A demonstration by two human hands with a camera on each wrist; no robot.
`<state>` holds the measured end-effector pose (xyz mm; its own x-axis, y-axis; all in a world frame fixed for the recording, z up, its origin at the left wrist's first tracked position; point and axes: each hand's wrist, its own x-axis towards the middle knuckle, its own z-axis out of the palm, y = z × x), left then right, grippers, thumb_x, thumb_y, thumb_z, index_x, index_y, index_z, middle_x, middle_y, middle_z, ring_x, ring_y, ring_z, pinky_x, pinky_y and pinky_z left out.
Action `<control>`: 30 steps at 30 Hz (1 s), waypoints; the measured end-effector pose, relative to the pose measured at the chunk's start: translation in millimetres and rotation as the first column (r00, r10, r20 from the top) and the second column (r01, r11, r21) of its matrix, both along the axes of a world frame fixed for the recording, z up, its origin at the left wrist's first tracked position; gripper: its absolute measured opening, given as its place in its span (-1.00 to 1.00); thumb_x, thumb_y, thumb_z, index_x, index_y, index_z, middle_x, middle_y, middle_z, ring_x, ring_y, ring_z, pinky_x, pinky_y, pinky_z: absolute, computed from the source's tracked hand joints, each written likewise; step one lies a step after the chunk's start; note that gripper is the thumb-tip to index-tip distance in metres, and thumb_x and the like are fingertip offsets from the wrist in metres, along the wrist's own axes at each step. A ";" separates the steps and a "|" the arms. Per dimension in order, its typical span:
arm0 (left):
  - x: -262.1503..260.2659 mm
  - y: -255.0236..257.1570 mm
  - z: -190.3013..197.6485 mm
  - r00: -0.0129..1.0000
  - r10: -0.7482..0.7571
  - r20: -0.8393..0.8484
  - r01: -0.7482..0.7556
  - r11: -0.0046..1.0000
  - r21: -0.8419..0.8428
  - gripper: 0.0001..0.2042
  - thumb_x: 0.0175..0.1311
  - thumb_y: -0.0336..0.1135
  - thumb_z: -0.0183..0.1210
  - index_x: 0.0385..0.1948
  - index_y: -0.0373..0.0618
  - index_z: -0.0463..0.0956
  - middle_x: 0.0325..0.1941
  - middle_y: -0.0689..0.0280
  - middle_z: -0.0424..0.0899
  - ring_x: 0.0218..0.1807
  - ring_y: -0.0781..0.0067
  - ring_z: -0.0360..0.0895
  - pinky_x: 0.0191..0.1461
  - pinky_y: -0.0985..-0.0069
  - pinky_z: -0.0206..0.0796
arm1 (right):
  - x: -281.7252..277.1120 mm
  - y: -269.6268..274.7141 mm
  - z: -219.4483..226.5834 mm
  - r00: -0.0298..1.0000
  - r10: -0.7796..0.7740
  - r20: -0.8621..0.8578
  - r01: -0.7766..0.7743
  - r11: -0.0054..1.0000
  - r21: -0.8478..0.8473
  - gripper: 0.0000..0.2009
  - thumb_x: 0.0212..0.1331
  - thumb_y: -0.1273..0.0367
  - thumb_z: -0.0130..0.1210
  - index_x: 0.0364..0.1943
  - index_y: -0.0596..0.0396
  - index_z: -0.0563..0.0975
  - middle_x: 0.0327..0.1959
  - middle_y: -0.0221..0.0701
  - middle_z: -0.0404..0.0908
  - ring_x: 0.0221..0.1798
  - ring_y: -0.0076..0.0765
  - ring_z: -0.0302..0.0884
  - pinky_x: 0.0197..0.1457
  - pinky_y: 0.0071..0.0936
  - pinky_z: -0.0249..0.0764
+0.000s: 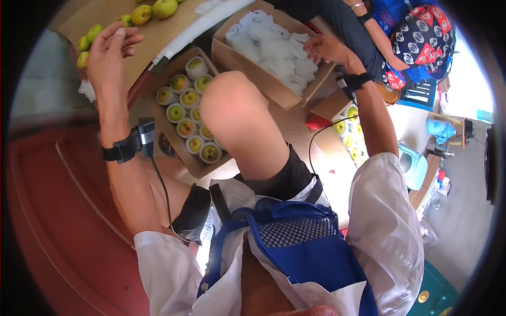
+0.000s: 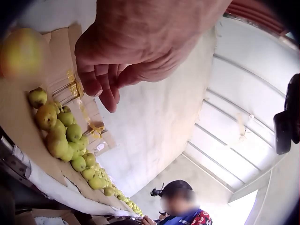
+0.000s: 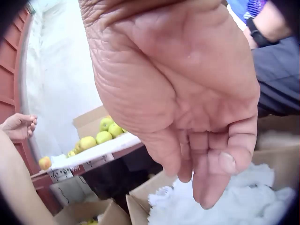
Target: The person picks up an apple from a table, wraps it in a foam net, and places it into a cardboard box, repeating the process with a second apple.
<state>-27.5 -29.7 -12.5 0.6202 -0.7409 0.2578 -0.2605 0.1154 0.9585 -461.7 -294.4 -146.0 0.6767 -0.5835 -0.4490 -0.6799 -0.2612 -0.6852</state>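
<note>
My left hand (image 1: 108, 60) is raised beside the cardboard-covered table, its fingers loosely bent with nothing in them. Close by lie yellow-green apples (image 1: 141, 15), seen in a long heap (image 2: 70, 133) in the left wrist view. My right hand (image 1: 329, 50) hangs over the right end of a carton (image 1: 258, 79) filled with white foam netting sleeves (image 1: 269, 45). In the right wrist view its fingers (image 3: 213, 185) curl loosely, and no object shows in them. Between my legs and the table, an open box (image 1: 203, 169) holds rows of apples in white foam nets (image 1: 190, 98).
Another person's arm (image 1: 377, 39) and patterned sleeve are at the upper right, near the foam carton. A second box of netted apples (image 1: 348, 139) lies under my right forearm. Cables run from both wrist cameras. A light-blue plastic container (image 1: 414, 166) stands at the right.
</note>
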 end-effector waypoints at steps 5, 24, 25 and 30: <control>-61.2 -17.3 -2.5 0.982 -0.191 0.009 0.190 0.981 0.032 -0.77 0.49 -0.37 0.12 0.05 -0.26 0.55 -0.12 0.20 0.75 -0.18 0.47 0.73 -0.18 0.59 0.40 | -30.3 36.0 -45.3 0.977 -0.200 0.077 0.196 0.979 0.055 -0.78 0.18 0.37 0.21 -0.15 0.19 0.65 -0.35 -0.36 0.71 -0.35 -0.41 0.72 -0.37 -0.48 0.54; -59.2 -13.6 13.8 0.963 -0.248 -0.106 0.255 0.965 0.064 -0.74 0.50 -0.36 0.09 0.11 -0.24 0.54 -0.09 0.24 0.73 -0.13 0.52 0.70 -0.11 0.63 0.38 | 58.1 11.1 -127.7 0.503 -0.723 0.474 0.835 0.263 -0.483 -0.71 0.17 0.34 0.10 -0.05 0.12 0.57 -0.09 -0.04 0.67 0.03 0.17 0.64 0.13 -0.05 0.51; -56.7 -12.0 14.4 0.965 -0.244 -0.096 0.251 0.966 0.061 -0.75 0.50 -0.35 0.10 0.10 -0.24 0.54 -0.09 0.24 0.74 -0.13 0.53 0.70 -0.12 0.63 0.38 | 51.8 7.5 -128.1 0.508 -0.723 0.468 0.819 0.238 -0.522 -0.70 0.15 0.34 0.11 -0.04 0.12 0.57 -0.07 -0.04 0.66 0.04 0.17 0.63 0.13 -0.04 0.51; -67.7 -7.0 30.5 0.969 -0.152 -0.195 0.165 0.985 0.053 -0.85 0.52 -0.43 0.06 0.00 -0.25 0.48 -0.26 0.26 0.70 -0.34 0.54 0.66 -0.29 0.66 0.44 | 33.4 -3.1 -133.2 0.584 -0.679 0.444 0.755 0.254 -0.604 -0.62 0.08 0.30 0.13 0.03 0.06 0.58 0.01 -0.04 0.65 0.09 0.14 0.60 0.15 -0.02 0.49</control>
<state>-95.2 -36.7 18.0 0.5264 -0.8453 0.0919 -0.0566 0.0731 0.9957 -428.2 -297.5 -279.3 -0.1790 -0.9170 0.3564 -0.7983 -0.0763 -0.5974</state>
